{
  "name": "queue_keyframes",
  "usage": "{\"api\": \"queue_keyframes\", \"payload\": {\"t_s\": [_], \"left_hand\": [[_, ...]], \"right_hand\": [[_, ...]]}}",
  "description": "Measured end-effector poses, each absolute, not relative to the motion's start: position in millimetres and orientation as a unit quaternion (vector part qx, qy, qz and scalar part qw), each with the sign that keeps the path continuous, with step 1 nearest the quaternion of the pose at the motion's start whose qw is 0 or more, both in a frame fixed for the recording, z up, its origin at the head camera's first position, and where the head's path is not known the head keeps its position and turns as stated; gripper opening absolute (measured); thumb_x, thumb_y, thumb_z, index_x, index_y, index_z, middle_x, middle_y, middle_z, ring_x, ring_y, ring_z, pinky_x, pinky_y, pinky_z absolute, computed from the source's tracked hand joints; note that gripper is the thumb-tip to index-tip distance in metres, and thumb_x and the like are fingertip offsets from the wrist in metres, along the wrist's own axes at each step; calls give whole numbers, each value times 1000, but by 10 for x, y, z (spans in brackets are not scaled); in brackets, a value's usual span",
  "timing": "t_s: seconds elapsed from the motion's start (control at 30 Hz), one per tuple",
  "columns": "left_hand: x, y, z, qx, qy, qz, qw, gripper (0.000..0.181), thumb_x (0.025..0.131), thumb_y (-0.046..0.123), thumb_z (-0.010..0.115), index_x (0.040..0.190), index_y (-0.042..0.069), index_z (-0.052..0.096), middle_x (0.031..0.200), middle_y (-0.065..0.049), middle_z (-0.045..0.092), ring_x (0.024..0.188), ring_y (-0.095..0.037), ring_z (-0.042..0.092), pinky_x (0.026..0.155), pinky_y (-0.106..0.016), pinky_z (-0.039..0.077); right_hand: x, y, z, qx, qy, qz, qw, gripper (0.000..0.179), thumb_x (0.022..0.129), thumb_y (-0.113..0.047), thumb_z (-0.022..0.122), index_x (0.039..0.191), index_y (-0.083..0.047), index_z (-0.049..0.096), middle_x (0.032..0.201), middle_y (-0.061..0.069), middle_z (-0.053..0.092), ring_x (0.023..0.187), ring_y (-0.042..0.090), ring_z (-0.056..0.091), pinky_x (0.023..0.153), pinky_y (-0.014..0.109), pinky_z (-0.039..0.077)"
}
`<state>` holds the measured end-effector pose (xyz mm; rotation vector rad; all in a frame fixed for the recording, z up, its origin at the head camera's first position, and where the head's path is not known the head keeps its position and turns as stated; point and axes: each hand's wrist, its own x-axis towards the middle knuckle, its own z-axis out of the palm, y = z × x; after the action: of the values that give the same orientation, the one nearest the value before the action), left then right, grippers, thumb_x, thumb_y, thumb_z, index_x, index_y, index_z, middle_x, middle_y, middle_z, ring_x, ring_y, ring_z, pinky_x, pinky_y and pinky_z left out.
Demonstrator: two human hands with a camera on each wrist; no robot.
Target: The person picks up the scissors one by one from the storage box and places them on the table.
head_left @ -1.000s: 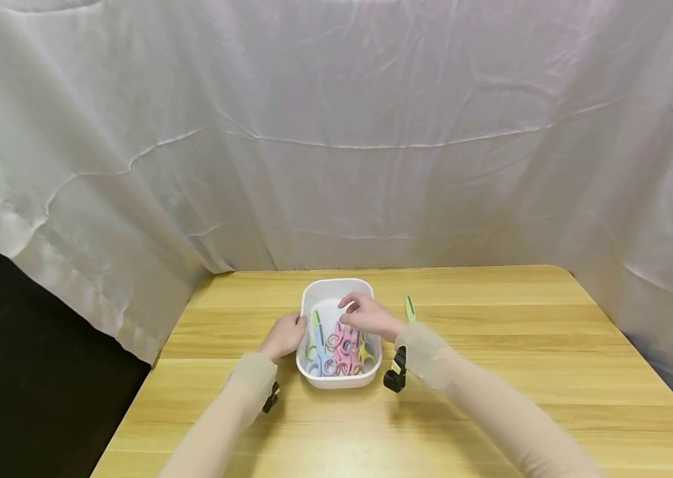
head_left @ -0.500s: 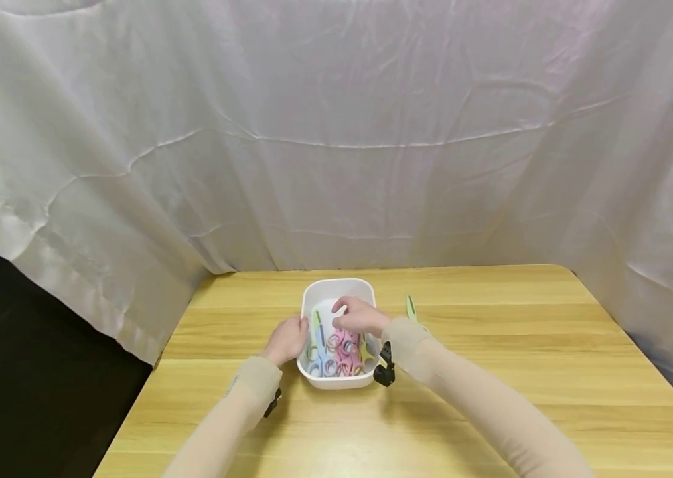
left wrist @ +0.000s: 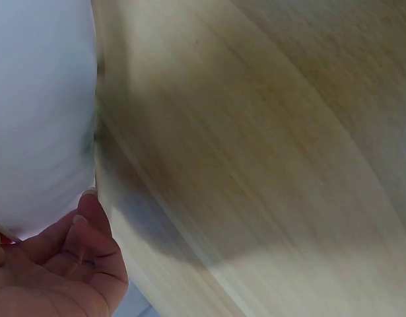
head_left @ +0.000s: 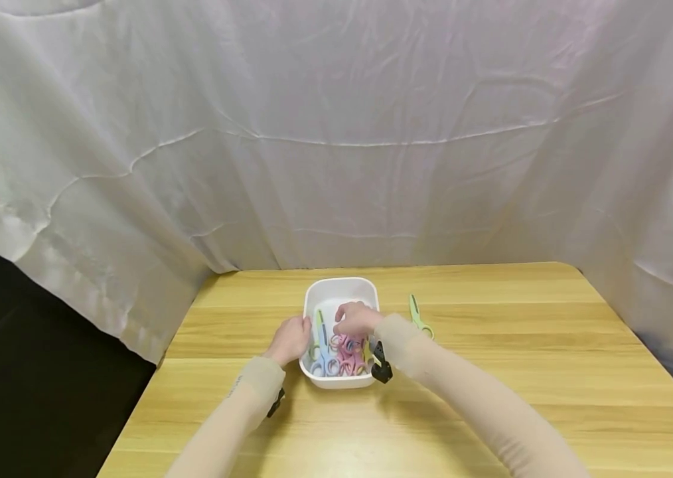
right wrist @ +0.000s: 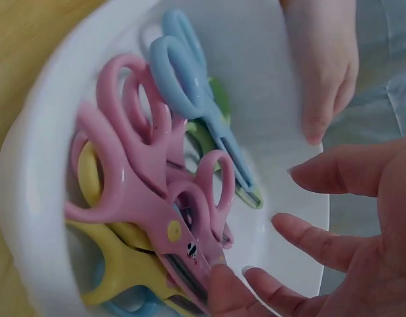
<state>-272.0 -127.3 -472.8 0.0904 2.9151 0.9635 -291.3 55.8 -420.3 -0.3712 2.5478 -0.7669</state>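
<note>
A white plastic box (head_left: 336,382) with several scissors inside sits on the table. My left hand (head_left: 290,340) grips its left wall, with the thumb at the rim and the fingertips on the outside in the left wrist view. Over the box, my right hand (right wrist: 348,231) has its fingers spread. One fingertip is close to the blades of the front pink scissors (right wrist: 140,198); whether it touches them I cannot tell. Yellow scissors (right wrist: 127,257) lie partly beneath the pink ones. Light blue scissors (right wrist: 219,125) lie across green scissors on the box's left side.
Light green scissors (head_left: 420,320) lie on the wooden table (head_left: 522,345) to the right of the box, partly behind my right sleeve. A pale curtain (head_left: 336,192) hangs along the table's back and sides.
My right hand has moved slightly left and then lower over the box. More of the green scissors on the table shows beside my sleeve. The left hand stays on the box.
</note>
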Motion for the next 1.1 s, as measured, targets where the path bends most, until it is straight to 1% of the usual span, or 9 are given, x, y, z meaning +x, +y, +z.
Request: {"api": "queue_keyframes", "payload": {"t_s": [0.2,0.33,0.43,0.5,0.6,0.7,0.83,1.03,1.1], "left_hand": [[-2718,-1272,-4730,31,949,313,34,41,108,22,32,87,2,60,74,-11,59,68,-20,62,62,-32,58],[-2715,-1273,-4729,30,948,315,35,41,108,22,31,87,2,60,73,-11,59,66,-20,61,60,-30,58],[-2712,-1272,-4730,30,947,318,37,41,108,22,31,87,2,60,73,-11,59,66,-19,62,59,-29,58],[-2709,-1270,-4729,31,946,321,37,41,108,22,31,87,1,60,74,-11,59,66,-19,62,59,-29,58],[-2707,-1267,-4723,32,944,325,38,41,108,21,31,88,1,61,74,-11,59,67,-20,63,59,-30,59],[-2709,-1265,-4721,31,944,325,39,41,108,21,32,88,0,61,74,-12,59,67,-20,63,59,-30,59],[-2722,-1266,-4731,31,946,321,39,41,108,21,31,88,1,61,74,-12,59,68,-20,64,59,-30,60],[-2734,-1266,-4744,34,948,316,36,41,108,21,31,86,2,59,73,-12,58,68,-20,64,59,-29,60],[-2734,-1266,-4745,33,948,315,38,41,108,21,31,85,2,59,72,-12,58,68,-20,64,59,-29,60]], "right_hand": [[-2902,542,-4243,-135,929,-247,239,39,88,-28,72,121,-9,64,128,19,53,112,29,49,97,48,50],[-2872,523,-4238,-146,931,-228,244,39,88,-29,73,120,-8,64,122,16,55,110,27,48,95,45,49],[-2859,514,-4242,-151,928,-225,254,39,88,-27,74,119,-7,64,113,14,57,98,24,54,87,39,55],[-2854,512,-4246,-148,926,-227,262,38,88,-27,75,117,-7,63,108,13,56,86,21,58,75,33,58],[-2847,509,-4246,-143,924,-231,270,34,86,-25,77,110,-9,60,105,12,52,70,17,60,61,27,57],[-2839,500,-4239,-139,925,-229,270,30,84,-24,79,100,-11,58,104,12,50,65,16,59,56,24,53],[-2823,483,-4225,-142,927,-221,267,31,78,-21,82,90,-11,55,105,12,49,72,18,60,60,26,56],[-2795,468,-4221,-152,933,-203,257,31,77,-19,83,87,-11,55,107,12,49,85,19,51,64,27,55],[-2792,466,-4223,-152,932,-202,258,30,77,-19,83,86,-11,56,108,12,48,86,20,53,65,27,56]]}}
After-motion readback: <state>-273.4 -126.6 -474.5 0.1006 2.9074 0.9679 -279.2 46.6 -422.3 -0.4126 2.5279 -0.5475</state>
